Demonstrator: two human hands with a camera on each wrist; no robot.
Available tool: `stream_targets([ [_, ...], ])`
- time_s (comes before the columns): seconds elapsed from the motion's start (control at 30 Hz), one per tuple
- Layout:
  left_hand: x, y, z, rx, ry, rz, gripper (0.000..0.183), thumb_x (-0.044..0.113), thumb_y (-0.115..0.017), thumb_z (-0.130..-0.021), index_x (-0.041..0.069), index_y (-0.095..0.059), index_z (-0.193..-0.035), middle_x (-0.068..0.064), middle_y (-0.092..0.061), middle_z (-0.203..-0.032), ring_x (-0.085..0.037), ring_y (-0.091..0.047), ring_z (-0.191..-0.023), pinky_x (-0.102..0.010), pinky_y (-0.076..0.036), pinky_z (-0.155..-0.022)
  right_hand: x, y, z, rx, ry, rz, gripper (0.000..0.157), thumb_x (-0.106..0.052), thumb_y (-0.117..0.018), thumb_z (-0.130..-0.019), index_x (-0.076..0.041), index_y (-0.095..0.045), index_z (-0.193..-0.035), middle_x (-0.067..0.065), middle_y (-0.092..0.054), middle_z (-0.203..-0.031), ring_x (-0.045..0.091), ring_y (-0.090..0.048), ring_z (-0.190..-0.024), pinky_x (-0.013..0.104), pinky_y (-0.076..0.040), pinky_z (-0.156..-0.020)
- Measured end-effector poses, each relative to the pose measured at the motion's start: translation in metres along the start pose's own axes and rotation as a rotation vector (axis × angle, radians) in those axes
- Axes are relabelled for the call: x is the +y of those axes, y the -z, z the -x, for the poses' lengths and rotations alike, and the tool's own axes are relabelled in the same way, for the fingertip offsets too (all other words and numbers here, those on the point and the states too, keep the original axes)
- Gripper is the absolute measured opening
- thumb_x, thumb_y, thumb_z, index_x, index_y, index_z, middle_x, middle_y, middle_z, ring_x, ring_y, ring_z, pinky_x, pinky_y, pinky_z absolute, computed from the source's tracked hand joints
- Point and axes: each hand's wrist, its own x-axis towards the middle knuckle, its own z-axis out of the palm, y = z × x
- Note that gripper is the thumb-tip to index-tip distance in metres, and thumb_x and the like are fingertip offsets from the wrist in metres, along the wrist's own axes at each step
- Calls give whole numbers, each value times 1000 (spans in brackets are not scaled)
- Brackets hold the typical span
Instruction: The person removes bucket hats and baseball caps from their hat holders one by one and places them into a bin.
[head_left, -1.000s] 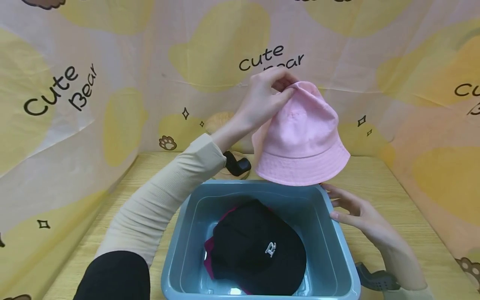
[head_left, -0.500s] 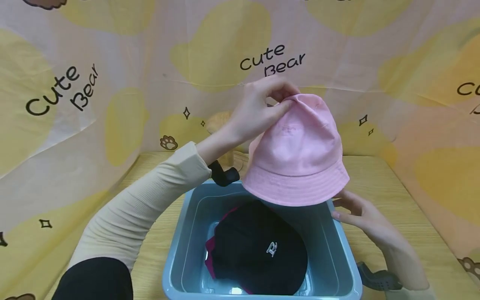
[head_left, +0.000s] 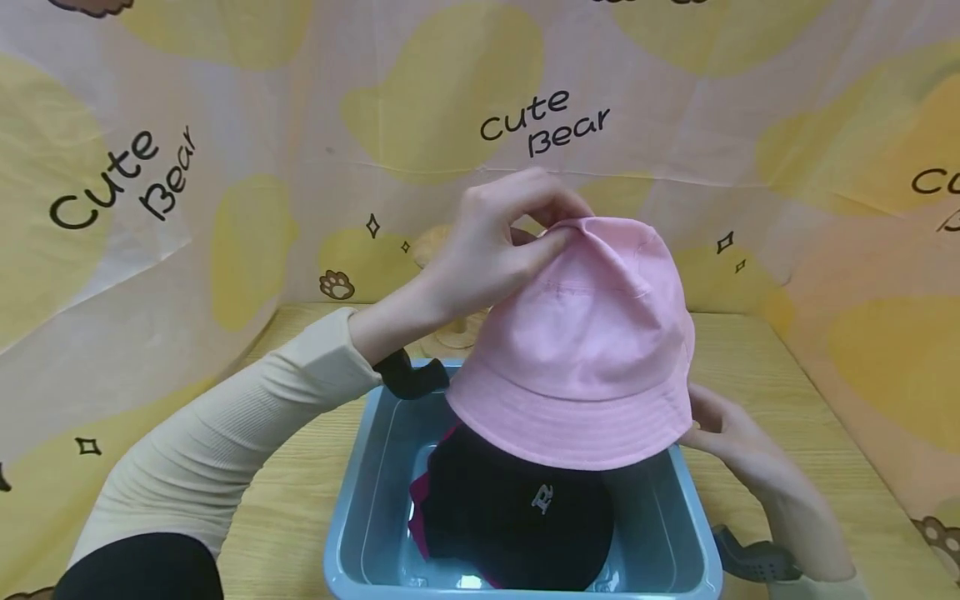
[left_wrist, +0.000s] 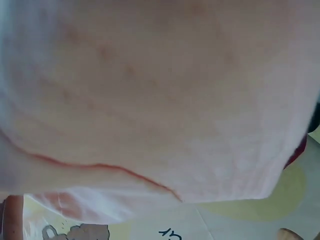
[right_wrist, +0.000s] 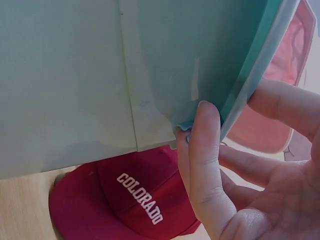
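My left hand (head_left: 495, 237) pinches a pink bucket hat (head_left: 592, 350) by the top of its crown. The hat hangs brim down over the back of a blue plastic tub (head_left: 347, 500). Inside the tub lies a black cap (head_left: 510, 517) with a white letter on it, and magenta cloth (head_left: 417, 525) shows along its left side. My right hand (head_left: 727, 429) grips the tub's right rim, partly behind the hat brim. The right wrist view shows the thumb and fingers of that hand (right_wrist: 260, 190) around the rim. A blurred pale surface fills most of the left wrist view.
A dark red cap (right_wrist: 120, 200) lettered COLORADO sits beyond the tub's outer wall in the right wrist view. Behind the tub stands a round wooden stand (head_left: 457, 333), partly hidden by the left arm and hat. Printed cloth (head_left: 420, 100) encloses the wooden table (head_left: 780, 400).
My left hand has lowered the pink hat toward me, from behind the tub to over it, now covering part of the black cap. The right hand keeps its place on the rim.
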Motion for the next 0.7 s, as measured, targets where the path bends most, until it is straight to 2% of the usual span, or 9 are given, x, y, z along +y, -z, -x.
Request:
stream_targets([
  [0.17,9,4,11,-7,-39,5,13,-2,-63,-86,3,-72,-95,-6,-67,-91,-9,-61,-86,-18,-56,-70,1,0,0,2,-7,12,59,-4,-57,-90,-5,-36,-146,-21,-50,-133,-10,-45,-120,17,-47,-89],
  [0.4,16,9,28,-28,-113,6,12,-3,-66,-85,1,-72,-95,-7,-68,-91,-9,-63,-87,-17,-56,-73,2,1,-2,-8,15,-10,57,1,-57,-90,-3,-39,-144,-20,-52,-133,-9,-46,-121,14,-44,-90],
  [0.6,14,10,40,-62,-142,4,12,-5,-66,-84,1,-71,-94,-7,-69,-92,-9,-65,-86,-17,-55,-74,1,0,-3,-9,8,-12,59,0,-57,-90,-7,-39,-146,-19,-51,-136,-9,-46,-122,16,-45,-89],
  [0.7,15,12,46,-85,-148,-7,13,-4,-66,-84,2,-72,-94,-6,-70,-91,-9,-64,-85,-17,-55,-73,-1,0,-3,-21,11,-8,59,0,-56,-90,-8,-38,-146,-19,-52,-135,-5,-50,-118,20,-48,-87],
])
